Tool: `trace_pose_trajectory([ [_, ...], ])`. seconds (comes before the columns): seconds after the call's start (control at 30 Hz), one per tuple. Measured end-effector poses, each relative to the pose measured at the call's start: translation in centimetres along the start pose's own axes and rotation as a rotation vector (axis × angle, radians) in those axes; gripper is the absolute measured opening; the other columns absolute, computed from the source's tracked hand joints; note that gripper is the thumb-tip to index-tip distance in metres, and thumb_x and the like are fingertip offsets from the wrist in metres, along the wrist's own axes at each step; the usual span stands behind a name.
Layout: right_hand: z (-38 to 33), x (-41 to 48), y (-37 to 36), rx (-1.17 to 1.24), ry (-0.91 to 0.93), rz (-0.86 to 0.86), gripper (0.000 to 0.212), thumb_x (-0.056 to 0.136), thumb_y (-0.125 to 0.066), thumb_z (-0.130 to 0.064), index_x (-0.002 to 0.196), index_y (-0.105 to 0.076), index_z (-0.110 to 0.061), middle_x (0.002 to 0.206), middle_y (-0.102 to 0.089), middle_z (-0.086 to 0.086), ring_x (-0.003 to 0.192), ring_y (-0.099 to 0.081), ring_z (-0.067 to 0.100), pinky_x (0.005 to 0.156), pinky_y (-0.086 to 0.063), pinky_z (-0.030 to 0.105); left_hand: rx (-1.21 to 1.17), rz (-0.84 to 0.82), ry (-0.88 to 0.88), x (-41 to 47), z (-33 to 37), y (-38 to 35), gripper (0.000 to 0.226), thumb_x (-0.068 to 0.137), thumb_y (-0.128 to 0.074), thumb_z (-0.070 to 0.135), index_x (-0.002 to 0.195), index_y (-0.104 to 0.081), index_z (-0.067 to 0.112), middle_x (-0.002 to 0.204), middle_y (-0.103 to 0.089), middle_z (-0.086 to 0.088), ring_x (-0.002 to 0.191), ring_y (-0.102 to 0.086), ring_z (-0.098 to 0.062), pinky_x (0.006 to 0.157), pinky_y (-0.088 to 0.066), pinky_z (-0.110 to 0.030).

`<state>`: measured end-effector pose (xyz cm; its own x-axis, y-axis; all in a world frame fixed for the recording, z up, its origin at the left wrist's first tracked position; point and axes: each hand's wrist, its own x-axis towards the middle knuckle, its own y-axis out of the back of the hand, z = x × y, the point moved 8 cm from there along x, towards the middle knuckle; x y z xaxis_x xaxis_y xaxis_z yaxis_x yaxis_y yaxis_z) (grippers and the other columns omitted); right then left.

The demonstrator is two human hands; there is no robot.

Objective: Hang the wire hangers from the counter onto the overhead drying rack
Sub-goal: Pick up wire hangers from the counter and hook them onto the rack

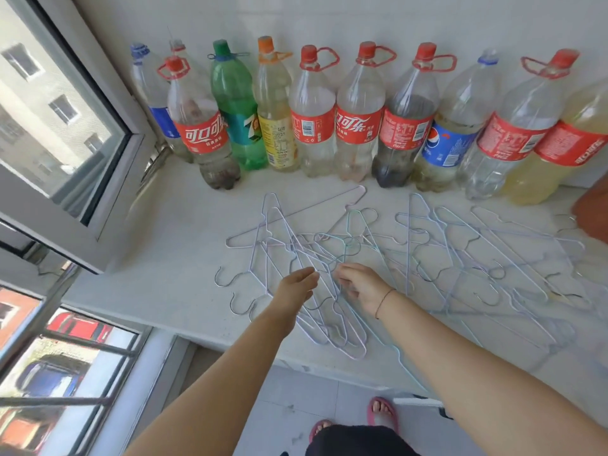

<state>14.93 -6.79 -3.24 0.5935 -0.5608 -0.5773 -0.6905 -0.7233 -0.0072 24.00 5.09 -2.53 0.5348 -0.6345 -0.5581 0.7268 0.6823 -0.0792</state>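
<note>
Lying tangled across the white surface [184, 225], the pale thin wire hangers [329, 258] interlock hooks; lifting one may drag others off. Left hand [296, 286] and right hand [362, 283] hover loosely open, each grip empty. Plastic bottles [312, 126] stand behind.

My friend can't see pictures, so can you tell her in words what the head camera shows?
Two bare hands, the left hand and the right hand, reach into a tangle of wire hangers spread over a white counter. Plastic bottles line the wall behind, and an open window is on the left.
</note>
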Motion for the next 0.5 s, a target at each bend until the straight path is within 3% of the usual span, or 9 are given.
trace_pose_trajectory([
  [0.07, 0.0, 0.5, 0.0, 0.018, -0.023, -0.002, 0.024, 0.089, -0.048, -0.009, 0.067, -0.050, -0.019, 0.065, -0.043, 0.004, 0.057, -0.035, 0.011, 0.043, -0.020, 0.020, -0.019, 0.004, 0.017, 0.5, 0.0, -0.5, 0.035, 0.090, -0.059, 0.018, 0.124, -0.056, 0.008, 0.113, -0.061, -0.008, 0.108, -0.056, -0.021, 0.102, -0.041, -0.032],
  [0.2, 0.6, 0.7, -0.5, 0.128, -0.111, -0.076, 0.016, 0.095, -0.046, -0.023, 0.085, -0.057, -0.019, 0.084, -0.067, 0.002, 0.068, -0.050, 0.010, 0.048, -0.024, 0.021, -0.029, -0.035, 0.021, 1.1, 0.1, -2.0, 0.011, 0.085, -0.060, 0.022, 0.094, -0.063, 0.018, 0.094, -0.058, -0.006, 0.091, -0.052, -0.020, 0.093, -0.042, -0.031],
  [0.27, 0.6, 0.4, -1.1, 0.143, -0.136, -0.155, 0.014, 0.096, -0.044, -0.026, 0.090, -0.056, -0.022, 0.088, -0.068, -0.003, 0.071, -0.051, 0.008, 0.055, -0.028, 0.023, -0.060, -0.027, 0.021, 1.5, 0.2, -2.2, 0.017, 0.085, -0.058, 0.022, 0.099, -0.063, 0.014, 0.097, -0.061, -0.010, 0.088, -0.052, -0.019, 0.086, -0.042, -0.028],
  [0.37, 0.4, 0.2, -1.1, 0.182, -0.143, -0.245, 0.016, 0.096, -0.042, -0.025, 0.095, -0.057, -0.023, 0.084, -0.071, -0.006, 0.076, -0.055, 0.008, 0.062, -0.033, 0.024, -0.170, 0.045, 0.021, 1.3, 0.7, -1.6, 0.010, 0.091, -0.054, 0.012, 0.089, -0.064, 0.010, 0.093, -0.062, -0.013, 0.082, -0.057, -0.021, 0.081, -0.045, -0.029],
  [0.5, -0.4, 0.8, 2.2, 0.120, -0.089, -0.136, 0.016, 0.096, -0.042, -0.015, 0.105, -0.056, -0.014, 0.084, -0.066, 0.002, 0.075, -0.056, 0.012, 0.062, -0.036, 0.024, -0.314, 0.144, 0.039, 0.5, 0.8, 0.7, 0.013, 0.092, -0.055, 0.012, 0.094, -0.062, 0.002, 0.080, -0.062, -0.009, 0.071, -0.061, -0.020, 0.073, -0.053, -0.028],
])
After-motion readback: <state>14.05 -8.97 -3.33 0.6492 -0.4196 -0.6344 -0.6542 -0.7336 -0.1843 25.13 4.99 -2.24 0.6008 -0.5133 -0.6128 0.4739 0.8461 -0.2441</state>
